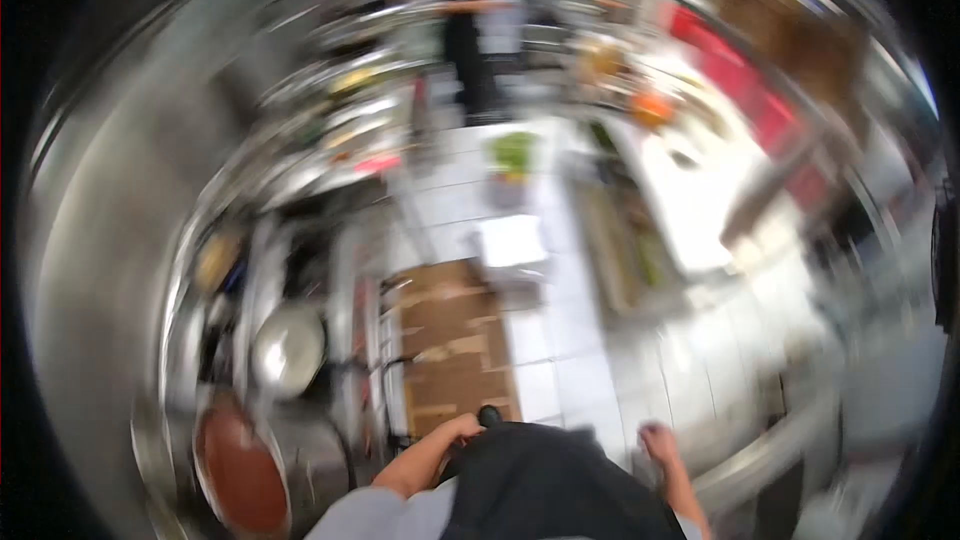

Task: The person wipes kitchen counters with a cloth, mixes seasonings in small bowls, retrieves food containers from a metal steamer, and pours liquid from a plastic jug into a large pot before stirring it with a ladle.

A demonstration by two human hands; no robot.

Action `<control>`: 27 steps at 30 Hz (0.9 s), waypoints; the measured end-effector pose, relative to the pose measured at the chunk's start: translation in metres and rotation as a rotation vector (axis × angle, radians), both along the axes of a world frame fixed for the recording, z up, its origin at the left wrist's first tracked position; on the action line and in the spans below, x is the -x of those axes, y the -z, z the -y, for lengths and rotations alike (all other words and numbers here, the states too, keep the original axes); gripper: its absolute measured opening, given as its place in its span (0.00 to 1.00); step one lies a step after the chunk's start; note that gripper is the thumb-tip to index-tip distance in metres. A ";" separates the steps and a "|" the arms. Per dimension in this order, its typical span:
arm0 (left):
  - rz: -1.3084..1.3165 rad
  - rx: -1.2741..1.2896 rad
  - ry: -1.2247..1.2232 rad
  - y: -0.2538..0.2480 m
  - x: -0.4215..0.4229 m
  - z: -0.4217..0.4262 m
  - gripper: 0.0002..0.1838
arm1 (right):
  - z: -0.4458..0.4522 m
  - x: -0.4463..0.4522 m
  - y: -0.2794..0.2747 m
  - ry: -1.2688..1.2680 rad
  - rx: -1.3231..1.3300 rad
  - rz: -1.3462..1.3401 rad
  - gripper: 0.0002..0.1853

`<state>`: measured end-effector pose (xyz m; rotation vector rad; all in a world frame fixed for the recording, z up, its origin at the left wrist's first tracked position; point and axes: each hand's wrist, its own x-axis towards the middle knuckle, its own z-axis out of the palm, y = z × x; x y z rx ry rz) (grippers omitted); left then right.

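Motion smears most of the head view. My left hand (pixel 463 428) is low in front of me, close to the dark apron (pixel 555 480), its fingers partly hidden and blurred. Out to the right side of my body hangs my right hand (pixel 656 440), its fingers looking curled but too smeared to make out. Nothing can be seen in either hand. A brown slatted floor mat (pixel 450 340) lies on the floor near my left hand. To the left stand a round pale pan (pixel 290 348) and a large pot of reddish-brown sauce (pixel 240 470).
A stove and counter line the left side. On the right, a long tray (pixel 625 240) stands beside a white counter (pixel 690 200) carrying a blurred orange item (pixel 652 107). A white-topped container (pixel 513 245) and green leaves (pixel 512 152) are ahead. A person (pixel 470 40) in dark clothes stands farther off.
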<state>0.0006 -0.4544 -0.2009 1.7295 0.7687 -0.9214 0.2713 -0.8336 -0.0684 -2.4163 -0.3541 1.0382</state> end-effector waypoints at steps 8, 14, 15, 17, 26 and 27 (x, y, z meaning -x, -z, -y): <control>-0.048 0.214 0.308 -0.045 -0.233 0.009 0.20 | 0.045 0.097 0.015 0.799 -0.515 -0.007 0.14; 0.160 0.351 0.787 -0.082 -0.380 0.167 0.26 | 0.055 0.136 0.001 1.174 -0.790 0.033 0.13; 0.186 0.396 0.838 -0.094 -0.396 0.201 0.27 | 0.060 0.140 -0.010 1.219 -0.818 0.011 0.14; 0.231 0.473 0.949 -0.119 -0.419 0.272 0.27 | 0.066 0.150 -0.014 1.332 -0.915 0.016 0.14; 0.532 0.965 1.316 -0.221 -0.470 0.630 0.30 | 0.057 0.196 -0.077 2.034 -1.011 0.451 0.13; 0.540 0.947 1.371 -0.235 -0.475 0.675 0.31 | 0.051 0.196 -0.082 2.090 -0.997 0.504 0.13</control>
